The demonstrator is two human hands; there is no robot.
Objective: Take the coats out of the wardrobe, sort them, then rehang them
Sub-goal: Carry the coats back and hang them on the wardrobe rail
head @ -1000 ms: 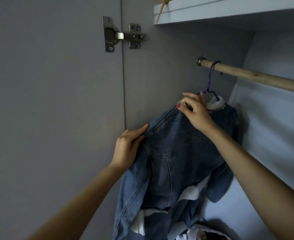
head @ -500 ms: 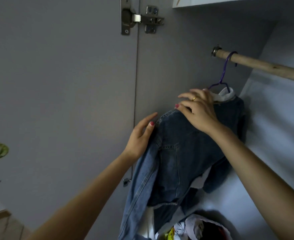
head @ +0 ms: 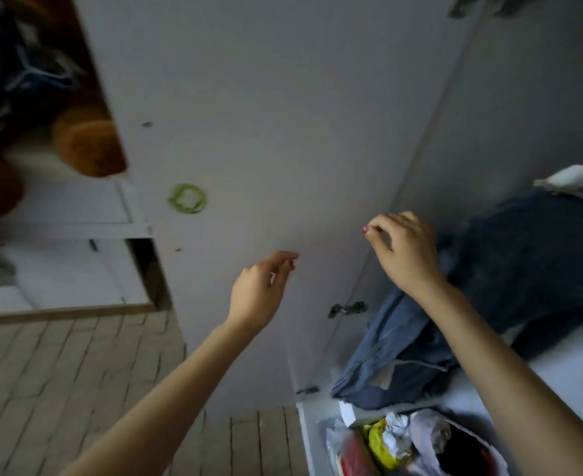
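Observation:
A blue denim jacket point(head: 510, 269) hangs inside the wardrobe at the right; its hanger and the rail are out of view. My right hand point(head: 403, 250) hovers just left of the jacket with loosely curled fingers and holds nothing. My left hand point(head: 261, 290) is in front of the grey wardrobe door point(head: 283, 132), fingers relaxed, empty. More dark clothes and light hangers point(head: 25, 70) lie at the far upper left, blurred.
A white plastic bag point(head: 417, 444) with red, yellow and black items sits on the wardrobe floor at the bottom right. A green ring mark point(head: 187, 198) is on the door. Brown round plush shapes point(head: 84, 146) lie at the left. Pale tiled floor point(head: 60, 389) lies below.
Both hands have let go of the denim jacket and drawn back. The view has swung down and left, so the rail, hanger and hinge are out of frame.

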